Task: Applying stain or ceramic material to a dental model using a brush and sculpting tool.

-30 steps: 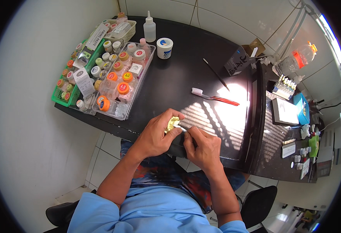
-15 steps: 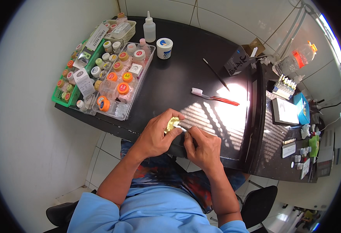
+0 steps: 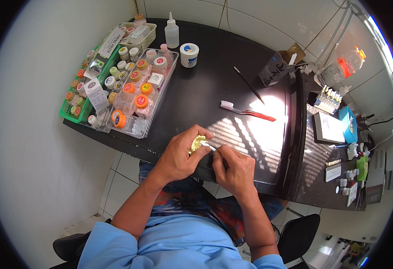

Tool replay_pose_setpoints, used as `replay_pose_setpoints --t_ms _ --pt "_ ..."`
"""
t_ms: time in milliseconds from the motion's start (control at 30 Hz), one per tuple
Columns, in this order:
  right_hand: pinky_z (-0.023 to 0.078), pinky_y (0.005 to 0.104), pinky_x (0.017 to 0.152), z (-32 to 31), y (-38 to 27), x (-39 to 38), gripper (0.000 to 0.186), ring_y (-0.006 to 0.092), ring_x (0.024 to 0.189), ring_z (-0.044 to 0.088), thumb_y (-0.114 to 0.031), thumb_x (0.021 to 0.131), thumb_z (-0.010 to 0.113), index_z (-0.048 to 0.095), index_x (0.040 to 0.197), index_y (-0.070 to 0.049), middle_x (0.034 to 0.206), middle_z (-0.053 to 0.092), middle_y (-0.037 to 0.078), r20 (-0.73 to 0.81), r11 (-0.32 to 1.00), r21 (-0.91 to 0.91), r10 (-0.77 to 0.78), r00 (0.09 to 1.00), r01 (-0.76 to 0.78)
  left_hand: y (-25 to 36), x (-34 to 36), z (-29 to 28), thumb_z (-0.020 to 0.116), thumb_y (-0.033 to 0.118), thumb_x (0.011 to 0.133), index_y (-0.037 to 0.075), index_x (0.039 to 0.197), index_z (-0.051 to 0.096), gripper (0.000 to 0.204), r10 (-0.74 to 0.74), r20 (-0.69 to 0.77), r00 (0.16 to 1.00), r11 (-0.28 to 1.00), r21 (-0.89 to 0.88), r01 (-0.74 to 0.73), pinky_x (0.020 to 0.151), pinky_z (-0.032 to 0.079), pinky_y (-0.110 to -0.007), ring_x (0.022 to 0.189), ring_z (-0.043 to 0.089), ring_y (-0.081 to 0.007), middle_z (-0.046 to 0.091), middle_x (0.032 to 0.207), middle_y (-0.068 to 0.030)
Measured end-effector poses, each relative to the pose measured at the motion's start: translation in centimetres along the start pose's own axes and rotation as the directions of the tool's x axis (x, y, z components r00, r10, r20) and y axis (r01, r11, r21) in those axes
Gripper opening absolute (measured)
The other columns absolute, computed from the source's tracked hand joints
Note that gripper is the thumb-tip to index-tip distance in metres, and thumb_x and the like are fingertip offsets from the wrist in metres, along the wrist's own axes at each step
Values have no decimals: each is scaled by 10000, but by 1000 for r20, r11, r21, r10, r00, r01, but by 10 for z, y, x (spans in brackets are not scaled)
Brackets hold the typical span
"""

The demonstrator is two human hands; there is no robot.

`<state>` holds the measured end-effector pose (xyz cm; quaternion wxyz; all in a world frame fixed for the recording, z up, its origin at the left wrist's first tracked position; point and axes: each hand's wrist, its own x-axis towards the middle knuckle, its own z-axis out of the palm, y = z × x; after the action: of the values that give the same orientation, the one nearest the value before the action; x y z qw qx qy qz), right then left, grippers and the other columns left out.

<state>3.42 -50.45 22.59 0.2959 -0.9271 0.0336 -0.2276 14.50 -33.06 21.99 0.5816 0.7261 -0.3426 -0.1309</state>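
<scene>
A pale yellow dental cast (image 3: pixel 197 143) sits in my left hand (image 3: pixel 180 154), wrapped by the thumb and fingers near the front edge of the black table. Between thumb and fingers of my right hand (image 3: pixel 234 169) is a slim tool with a whitish tip (image 3: pixel 209 146), pointing at the cast; most of its shaft is hidden. I cannot tell its exact kind, or whether the tip touches the cast. Beyond my hands lie a toothbrush (image 3: pixel 248 112) with a red handle and a thin dark brush (image 3: pixel 249 85).
At the left stand a clear basket (image 3: pixel 160 101) of jars with orange and pink lids and a green basket (image 3: pixel 73 117) of small bottles. A dropper bottle (image 3: pixel 171 33) and a white tub (image 3: pixel 189 56) stand at the back. A dark box (image 3: pixel 273 71) is at the back right.
The cast is tilted slightly differently in my left hand. Both hands keep nearly the same place, and the things on the table have not moved.
</scene>
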Motion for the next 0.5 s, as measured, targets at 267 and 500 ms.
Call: replay_pose_setpoints --t_ms 267,500 --pt "484 436 505 0 0 0 145 311 545 663 -133 954 769 661 864 -96 713 689 73 6 1000 -3 -13 1000 13 5 0 2 743 104 1030 15 1265 665 262 58 -24 998 997 60 -56 931 572 -400 1045 765 -326 760 1140 -168" --pt "486 440 505 0 0 0 145 314 548 666 -137 953 769 662 864 -98 714 691 71 -12 1000 -15 -7 1000 7 3 0 4 735 81 1026 11 1270 656 265 59 -21 998 996 68 -57 952 572 -418 1070 763 -354 756 1149 -180"
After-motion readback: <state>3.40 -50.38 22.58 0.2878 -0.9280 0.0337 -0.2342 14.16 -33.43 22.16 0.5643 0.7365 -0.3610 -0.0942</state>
